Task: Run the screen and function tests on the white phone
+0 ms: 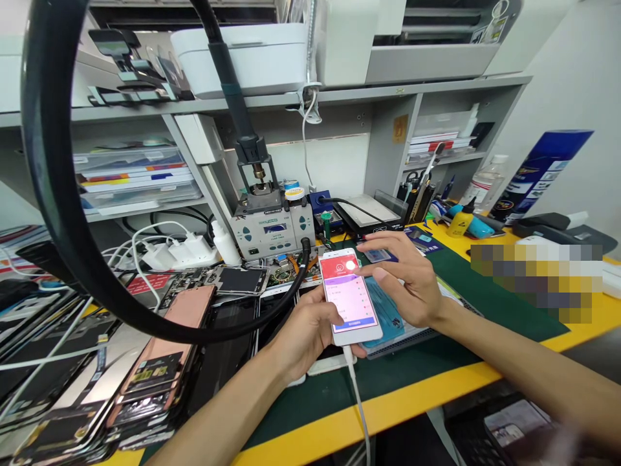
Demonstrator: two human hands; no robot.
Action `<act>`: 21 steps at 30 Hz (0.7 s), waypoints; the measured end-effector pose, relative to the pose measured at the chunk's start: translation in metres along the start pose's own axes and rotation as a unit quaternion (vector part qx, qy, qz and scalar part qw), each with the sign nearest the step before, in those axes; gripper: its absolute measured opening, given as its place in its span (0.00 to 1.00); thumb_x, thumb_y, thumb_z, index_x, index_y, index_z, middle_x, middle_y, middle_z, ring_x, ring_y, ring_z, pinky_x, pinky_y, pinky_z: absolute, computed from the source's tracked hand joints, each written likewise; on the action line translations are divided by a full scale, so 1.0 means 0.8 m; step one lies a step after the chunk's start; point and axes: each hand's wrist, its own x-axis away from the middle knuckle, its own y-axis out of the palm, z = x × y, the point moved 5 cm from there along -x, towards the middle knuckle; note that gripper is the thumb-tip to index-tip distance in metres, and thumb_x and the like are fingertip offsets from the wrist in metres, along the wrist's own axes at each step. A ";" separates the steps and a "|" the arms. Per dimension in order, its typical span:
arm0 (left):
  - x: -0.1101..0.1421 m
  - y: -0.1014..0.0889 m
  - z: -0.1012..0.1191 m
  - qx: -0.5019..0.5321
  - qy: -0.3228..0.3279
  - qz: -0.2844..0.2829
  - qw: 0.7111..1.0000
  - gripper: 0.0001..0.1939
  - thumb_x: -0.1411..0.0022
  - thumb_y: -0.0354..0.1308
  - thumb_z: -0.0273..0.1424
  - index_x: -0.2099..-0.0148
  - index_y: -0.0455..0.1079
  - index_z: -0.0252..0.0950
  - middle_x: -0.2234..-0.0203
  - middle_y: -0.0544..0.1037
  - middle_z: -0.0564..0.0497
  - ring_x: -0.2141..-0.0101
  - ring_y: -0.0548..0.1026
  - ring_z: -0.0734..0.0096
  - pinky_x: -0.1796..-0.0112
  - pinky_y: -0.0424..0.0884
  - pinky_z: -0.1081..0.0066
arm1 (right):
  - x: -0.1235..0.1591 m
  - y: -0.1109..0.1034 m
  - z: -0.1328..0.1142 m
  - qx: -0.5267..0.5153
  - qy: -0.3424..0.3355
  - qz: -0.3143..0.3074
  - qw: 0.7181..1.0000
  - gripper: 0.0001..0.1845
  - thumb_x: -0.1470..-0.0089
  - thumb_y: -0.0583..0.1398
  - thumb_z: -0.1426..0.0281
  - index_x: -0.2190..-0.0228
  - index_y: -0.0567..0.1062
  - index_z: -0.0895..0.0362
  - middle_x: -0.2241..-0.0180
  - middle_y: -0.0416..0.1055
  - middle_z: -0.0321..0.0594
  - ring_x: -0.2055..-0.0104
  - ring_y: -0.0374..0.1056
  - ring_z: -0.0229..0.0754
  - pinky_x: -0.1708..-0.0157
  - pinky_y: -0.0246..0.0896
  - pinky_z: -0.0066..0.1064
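Note:
A white smartphone [350, 299] with a lit screen is held tilted above the bench, its red banner at the top and a blue bar at the bottom. My left hand [308, 330] grips it from the left and beneath, with the thumb over the lower screen edge. A white charging cable [356, 388] is plugged into its bottom end and hangs over the bench edge. My right hand [405, 278] hovers at the phone's upper right, fingers spread, the index fingertip close to the screen; whether it touches I cannot tell. Behind it lies a blue packet [385, 317].
Stacked phone parts [160, 362] fill the left side. A thick black hose [160, 327] loops across the front left. A grey rework station [274, 230] stands behind, near a white power strip [187, 251]. A yellow bottle [460, 221] and a blue spray can [538, 175] are at right.

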 end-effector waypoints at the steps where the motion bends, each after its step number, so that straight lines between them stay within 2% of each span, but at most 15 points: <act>1: -0.001 -0.001 0.000 0.009 -0.001 -0.003 1.000 0.32 0.55 0.55 0.18 0.44 0.67 0.31 0.63 0.80 0.44 0.67 0.79 0.57 0.74 0.81 0.57 | 0.000 0.000 0.000 0.000 0.001 -0.001 1.000 0.16 0.39 0.56 0.74 0.63 0.85 0.58 0.54 0.77 0.52 0.47 0.69 0.57 0.49 0.66 0.52; 4: -0.004 -0.005 -0.002 0.034 -0.007 -0.007 0.999 0.29 0.55 0.53 0.22 0.47 0.68 0.31 0.63 0.80 0.43 0.67 0.79 0.54 0.74 0.81 0.54 | 0.000 0.001 0.001 -0.001 0.005 -0.001 1.000 0.16 0.39 0.56 0.73 0.63 0.85 0.57 0.53 0.77 0.51 0.47 0.69 0.56 0.49 0.66 0.52; 9: -0.007 -0.007 -0.003 0.063 -0.015 -0.025 0.998 0.23 0.48 0.49 0.25 0.48 0.68 0.31 0.63 0.80 0.41 0.66 0.80 0.53 0.74 0.80 0.53 | 0.000 0.000 0.001 -0.006 0.005 0.001 1.000 0.16 0.39 0.56 0.73 0.63 0.85 0.56 0.54 0.77 0.50 0.47 0.69 0.56 0.49 0.66 0.53; 16: -0.003 0.003 0.001 0.097 -0.024 -0.061 0.993 0.30 0.38 0.43 0.30 0.34 0.59 0.30 0.57 0.81 0.36 0.66 0.81 0.51 0.73 0.79 0.55 | -0.002 0.001 -0.006 -0.029 -0.032 -0.016 0.999 0.15 0.42 0.56 0.74 0.67 0.84 0.53 0.54 0.78 0.48 0.47 0.69 0.56 0.51 0.66 0.55; 21: -0.002 0.002 0.003 0.107 -0.023 -0.055 0.993 0.33 0.36 0.42 0.33 0.30 0.54 0.29 0.53 0.80 0.34 0.63 0.81 0.49 0.72 0.79 0.54 | -0.001 0.002 -0.011 -0.043 -0.055 -0.038 0.997 0.14 0.44 0.57 0.75 0.68 0.84 0.55 0.53 0.77 0.49 0.46 0.69 0.57 0.50 0.66 0.56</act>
